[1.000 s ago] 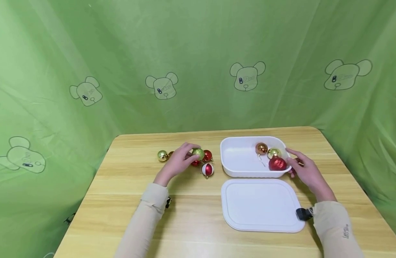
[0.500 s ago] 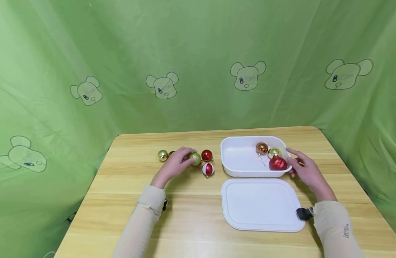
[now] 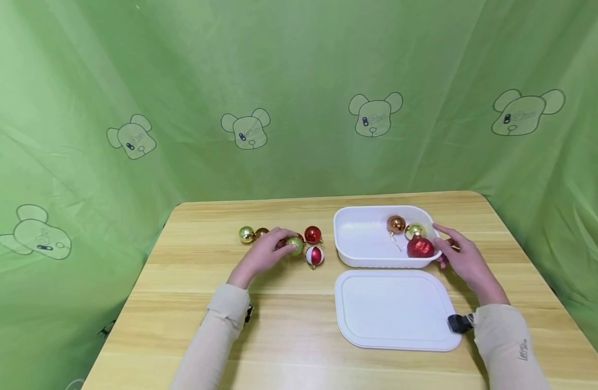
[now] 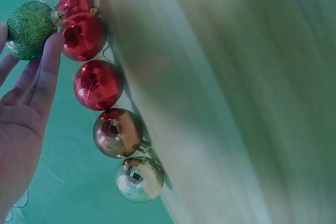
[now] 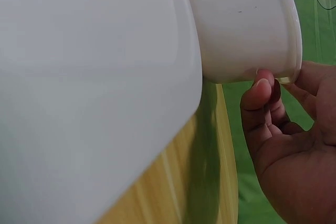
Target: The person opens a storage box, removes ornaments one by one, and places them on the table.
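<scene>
My left hand (image 3: 267, 251) pinches a green glitter bauble (image 3: 294, 246) by its sides, just left of a red-and-white striped bauble (image 3: 315, 255). In the left wrist view, the green bauble (image 4: 30, 30) is between thumb and fingers, its metal cap turned toward a row of shiny baubles. That row holds several red baubles (image 4: 98, 84), a copper one (image 4: 118, 132) and a gold one (image 4: 139, 179). My right hand (image 3: 462, 260) grips the right end of a white plastic box (image 3: 367, 263). Inside sit a copper bauble (image 3: 396, 223), a gold one (image 3: 414, 231) and a red one (image 3: 420, 247).
A white lid (image 3: 397, 310) lies flat on the wooden table (image 3: 289, 341), directly in front of the box. Behind the table's far edge hangs a green curtain (image 3: 309, 168) printed with bear heads.
My left hand has lowered the green bauble and drawn it slightly left and toward me, uncovering more of the red and copper baubles behind. The right hand and box have stayed put.
</scene>
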The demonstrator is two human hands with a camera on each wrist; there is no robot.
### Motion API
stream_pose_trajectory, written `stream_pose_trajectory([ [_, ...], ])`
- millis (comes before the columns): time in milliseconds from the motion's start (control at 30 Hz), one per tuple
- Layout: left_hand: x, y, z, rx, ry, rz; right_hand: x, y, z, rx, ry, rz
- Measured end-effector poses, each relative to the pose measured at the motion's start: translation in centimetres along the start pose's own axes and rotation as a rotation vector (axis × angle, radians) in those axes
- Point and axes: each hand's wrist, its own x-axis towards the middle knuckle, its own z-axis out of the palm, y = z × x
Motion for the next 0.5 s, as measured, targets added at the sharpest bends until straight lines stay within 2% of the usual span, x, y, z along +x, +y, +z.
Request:
stream_pose_trajectory([
  [267, -0.24, -0.03, 0.49, 0.003, -0.024, 0.022, -0.05, -0.03, -0.02, 0.0, -0.003, 0.0],
  [500, -0.29, -0.32, 0.94, 0.041, -0.05, 0.005, -0.09, -0.11, -0.02, -0.003, -0.004, 0.004],
])
